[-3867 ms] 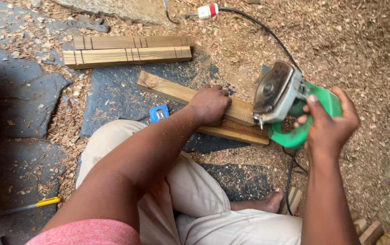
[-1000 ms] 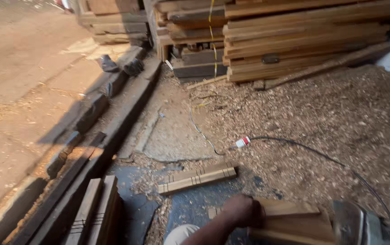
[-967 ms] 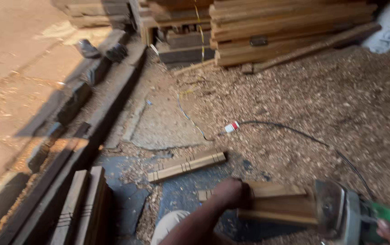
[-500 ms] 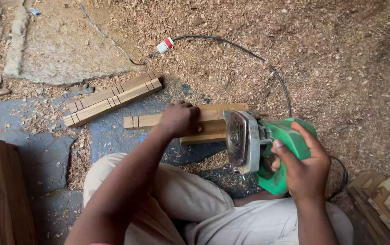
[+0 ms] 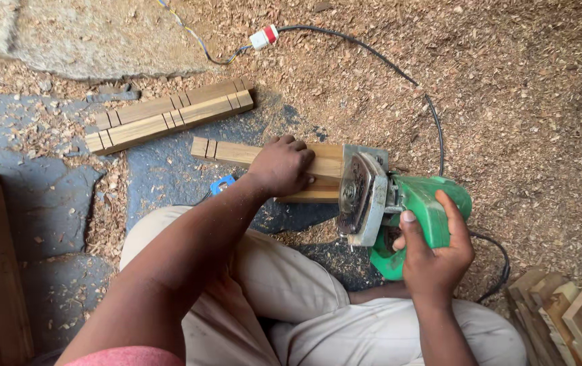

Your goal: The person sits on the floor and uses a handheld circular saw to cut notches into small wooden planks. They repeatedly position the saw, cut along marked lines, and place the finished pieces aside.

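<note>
The wooden strip (image 5: 237,153) lay flat on the dark ground sheet (image 5: 162,176), its long axis running nearly left to right across the view, with a slight downward tilt toward the right end. Its left end carried two cut notches and pointed toward the left edge of the view; its right end ran under the saw's metal guard. The left hand (image 5: 283,166) pressed down on the middle of the strip, palm flat and fingers spread over the top face, so its grip was open and bearing on the wood rather than wrapped around it. Just to the right of that hand stood the green circular saw (image 5: 399,210), its round guard touching the strip's right end. The right hand (image 5: 435,251) was clamped on the saw's green body, fingers curled over the housing, thumb along the near side. A second notched strip (image 5: 169,115) lay apart, above and to the left, angled up toward the right. The black cable (image 5: 433,129) curved away over the sawdust (image 5: 535,102).
</note>
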